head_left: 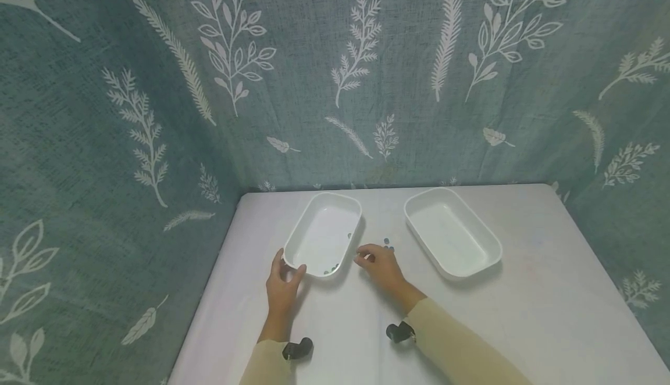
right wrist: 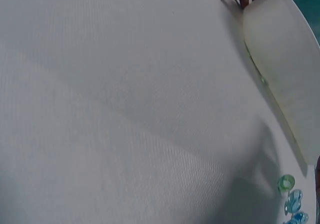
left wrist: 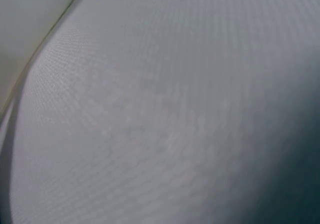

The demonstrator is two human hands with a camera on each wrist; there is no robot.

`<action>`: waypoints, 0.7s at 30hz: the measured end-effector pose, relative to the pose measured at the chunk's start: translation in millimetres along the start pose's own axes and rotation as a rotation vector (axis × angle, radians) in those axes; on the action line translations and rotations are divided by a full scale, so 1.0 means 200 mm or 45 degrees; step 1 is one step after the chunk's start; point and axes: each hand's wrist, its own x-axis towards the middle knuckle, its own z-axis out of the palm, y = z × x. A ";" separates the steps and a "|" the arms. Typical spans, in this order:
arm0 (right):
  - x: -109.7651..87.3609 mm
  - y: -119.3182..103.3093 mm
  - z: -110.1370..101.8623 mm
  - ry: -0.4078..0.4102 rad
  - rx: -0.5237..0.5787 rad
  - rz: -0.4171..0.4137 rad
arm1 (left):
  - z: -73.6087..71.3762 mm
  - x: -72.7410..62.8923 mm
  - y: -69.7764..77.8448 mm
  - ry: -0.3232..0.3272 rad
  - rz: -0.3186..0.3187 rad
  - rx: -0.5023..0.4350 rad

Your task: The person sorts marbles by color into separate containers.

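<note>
My left hand [head_left: 282,289] grips the near left corner of a white tray [head_left: 298,228], its thumb at the near rim and its fingers along the left side. A few small green glass marbles [head_left: 335,267] lie inside, by the near end and the right wall. Just outside that wall, my right hand [head_left: 381,267] has thumb and forefinger together, pinching a tiny greenish marble [head_left: 358,253], mostly hidden by the fingertips. Blue glass marbles [head_left: 386,241] sit on the table just beyond this hand. The right wrist view shows blue marbles [right wrist: 295,201] and a green marble [right wrist: 286,183] close together.
A second white tray [head_left: 452,234] stands on the right of the white table [head_left: 544,292], angled away from the first. Green leaf-patterned cloth [head_left: 314,82] hangs behind and at both sides. Dark wrist cameras [head_left: 297,349] are strapped on both wrists.
</note>
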 end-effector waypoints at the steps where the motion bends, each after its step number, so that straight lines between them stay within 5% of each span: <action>1: 0.00 -0.01 0.01 -0.002 0.001 -0.007 | 0.00 0.00 0.00 0.001 0.002 -0.001; 21: 0.02 -0.11 0.15 -0.053 -0.066 0.021 | -0.01 0.00 0.01 0.005 -0.014 0.021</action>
